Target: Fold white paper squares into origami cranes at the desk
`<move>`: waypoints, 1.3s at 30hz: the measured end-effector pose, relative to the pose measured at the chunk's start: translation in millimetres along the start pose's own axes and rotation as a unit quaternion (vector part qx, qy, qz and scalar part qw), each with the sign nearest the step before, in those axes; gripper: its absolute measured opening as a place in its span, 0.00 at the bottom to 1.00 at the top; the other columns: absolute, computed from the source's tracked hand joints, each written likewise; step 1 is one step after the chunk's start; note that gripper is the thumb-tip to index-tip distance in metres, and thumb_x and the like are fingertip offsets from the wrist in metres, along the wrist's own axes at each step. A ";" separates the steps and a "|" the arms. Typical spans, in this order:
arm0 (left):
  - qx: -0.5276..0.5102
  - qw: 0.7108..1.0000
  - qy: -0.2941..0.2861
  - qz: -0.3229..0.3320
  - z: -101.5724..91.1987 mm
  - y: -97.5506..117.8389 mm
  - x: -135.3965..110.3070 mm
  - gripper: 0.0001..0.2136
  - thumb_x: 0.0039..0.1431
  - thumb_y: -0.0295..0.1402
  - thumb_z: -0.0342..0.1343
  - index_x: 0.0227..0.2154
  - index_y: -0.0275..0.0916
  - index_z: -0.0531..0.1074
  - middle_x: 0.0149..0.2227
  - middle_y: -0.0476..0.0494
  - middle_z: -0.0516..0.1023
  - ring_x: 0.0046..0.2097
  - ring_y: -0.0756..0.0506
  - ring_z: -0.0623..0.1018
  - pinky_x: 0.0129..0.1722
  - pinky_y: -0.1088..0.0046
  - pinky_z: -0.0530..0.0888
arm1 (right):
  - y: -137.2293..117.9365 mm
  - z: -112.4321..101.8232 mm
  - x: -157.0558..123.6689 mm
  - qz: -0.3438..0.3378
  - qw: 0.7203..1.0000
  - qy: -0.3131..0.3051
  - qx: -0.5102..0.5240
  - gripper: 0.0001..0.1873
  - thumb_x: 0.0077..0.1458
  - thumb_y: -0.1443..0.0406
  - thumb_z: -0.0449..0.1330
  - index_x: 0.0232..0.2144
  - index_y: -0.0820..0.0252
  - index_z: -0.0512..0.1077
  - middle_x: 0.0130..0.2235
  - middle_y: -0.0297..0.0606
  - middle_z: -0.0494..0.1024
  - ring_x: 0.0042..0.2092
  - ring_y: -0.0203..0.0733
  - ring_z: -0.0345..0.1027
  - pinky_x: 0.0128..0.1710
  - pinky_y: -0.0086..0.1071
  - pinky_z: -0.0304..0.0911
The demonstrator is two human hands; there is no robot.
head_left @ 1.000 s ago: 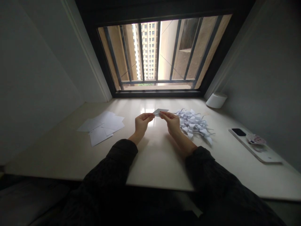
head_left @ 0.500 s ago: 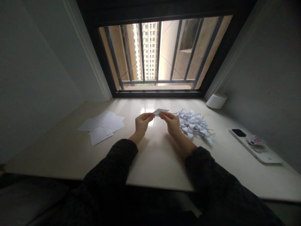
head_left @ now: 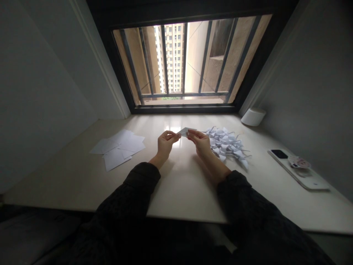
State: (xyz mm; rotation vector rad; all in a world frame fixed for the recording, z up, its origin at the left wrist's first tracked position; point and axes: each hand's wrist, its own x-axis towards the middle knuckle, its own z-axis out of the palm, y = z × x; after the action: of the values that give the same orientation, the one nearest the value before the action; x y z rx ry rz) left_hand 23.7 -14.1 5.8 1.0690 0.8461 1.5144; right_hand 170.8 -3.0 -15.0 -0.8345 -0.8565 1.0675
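Two pinches on folded white paper (head_left: 184, 131), left hand (head_left: 164, 144) and right hand (head_left: 202, 143); I'd watch slack fingertips dropping it onto crumpled-looking paper pile (head_left: 226, 144).

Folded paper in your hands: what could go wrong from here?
The folded white paper is held only by the fingertips of the left hand and right hand, so it might slip or crease unevenly. The pile of folded paper shapes sits close beside the right hand, and a careless move could knock it.

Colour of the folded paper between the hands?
White; the folded paper shows best in the head view.
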 end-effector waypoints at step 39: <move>0.105 0.990 -0.029 -0.089 -1.7 3.8 -4.4 0.16 0.40 0.44 0.68 0.29 0.37 0.79 0.32 0.38 0.82 0.41 0.40 0.80 0.35 0.69 0.71 | -16.1 12.7 -18.0 -0.018 0.997 0.010 -0.075 0.13 0.36 0.59 0.70 0.29 0.56 0.80 0.30 0.37 0.82 0.35 0.45 0.76 0.37 0.39 0.70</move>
State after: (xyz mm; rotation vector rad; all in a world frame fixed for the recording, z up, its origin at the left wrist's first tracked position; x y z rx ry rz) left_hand 21.0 -19.1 7.9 1.1522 1.0492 1.2593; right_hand 161.2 -22.5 1.5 -0.9508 -0.9402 0.9709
